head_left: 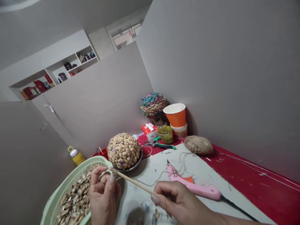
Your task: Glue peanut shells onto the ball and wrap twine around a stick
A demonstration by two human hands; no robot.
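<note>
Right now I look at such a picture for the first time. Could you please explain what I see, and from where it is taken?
There is no machine here, only a person's two bare hands. This single picture comes from a camera on the person's head, looking forward and down. The left hand and the right hand hold a thin stick between them. On the pale sheet lies a pink glue gun. Farther away are a ball of twine, pliers and a dome of tan pieces. Beside the left hand, a green basket holds many loose shells.
</note>
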